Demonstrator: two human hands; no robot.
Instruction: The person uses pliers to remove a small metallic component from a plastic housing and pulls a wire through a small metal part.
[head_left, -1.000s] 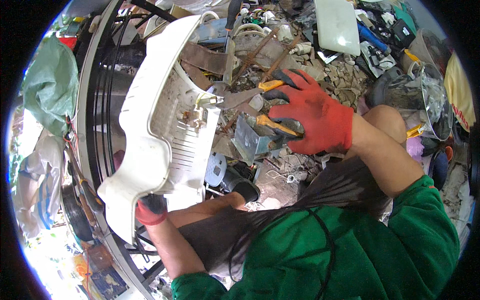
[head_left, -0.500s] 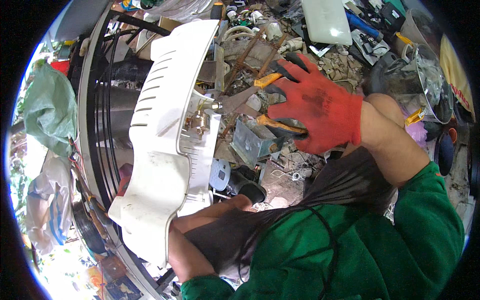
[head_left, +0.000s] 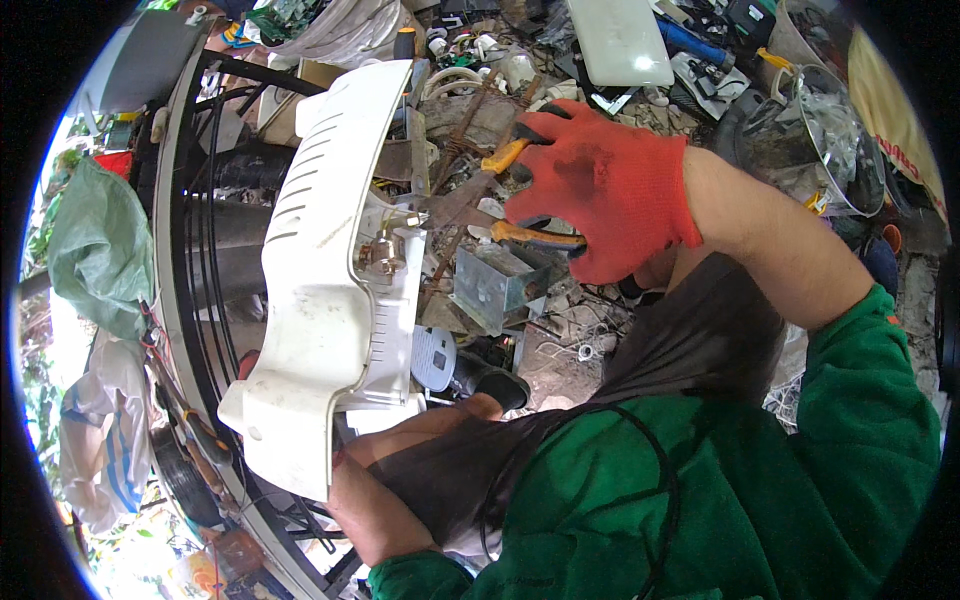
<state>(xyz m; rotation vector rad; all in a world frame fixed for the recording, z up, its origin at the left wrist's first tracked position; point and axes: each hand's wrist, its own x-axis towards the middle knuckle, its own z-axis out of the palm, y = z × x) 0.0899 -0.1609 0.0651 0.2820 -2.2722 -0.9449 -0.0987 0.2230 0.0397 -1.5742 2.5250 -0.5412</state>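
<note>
See white slotted plastic housing [head_left: 310, 290] left of red-gloved right hand [head_left: 605, 190], hiding most of left hand [head_left: 247, 364]; cannot tell left grip. Working with hands well apart. Gripping orange-handled tool [head_left: 530, 236] in right hand, with handles spread, blades aimed left. Note grey metal box [head_left: 485, 292] below-left of right hand. Spot brass-coloured fitting [head_left: 383, 256] inside housing, between hands, near tool's tips.
</note>
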